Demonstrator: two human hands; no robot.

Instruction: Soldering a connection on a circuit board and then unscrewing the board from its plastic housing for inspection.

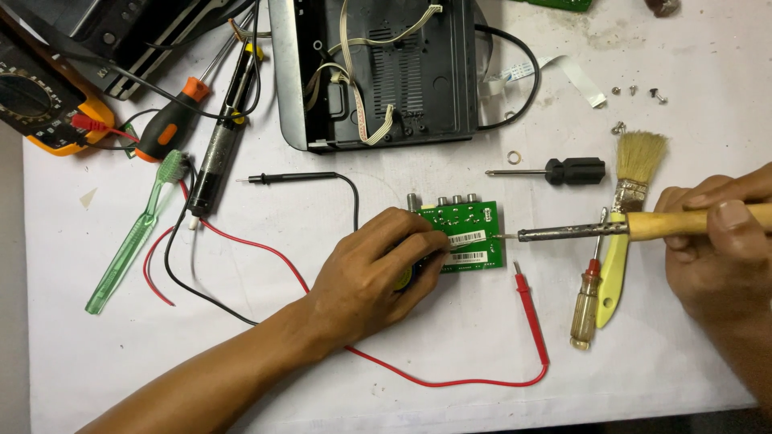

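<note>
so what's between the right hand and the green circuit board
In the head view, the soldering iron spans the gap from the right hand to the circuit board, crossing a yellow-handled brush.

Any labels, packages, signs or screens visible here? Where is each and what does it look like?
Upper label: white rectangular barcode sticker on the green circuit board, beside the left hand.
Lower label: matching white barcode sticker just below it.
Multimeter screen: dark display in an orange-edged case, top left corner, partly cut off.

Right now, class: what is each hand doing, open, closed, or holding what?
Left hand: pressed down on the green circuit board, steadying it.
Right hand: closed around the soldering iron.
</note>
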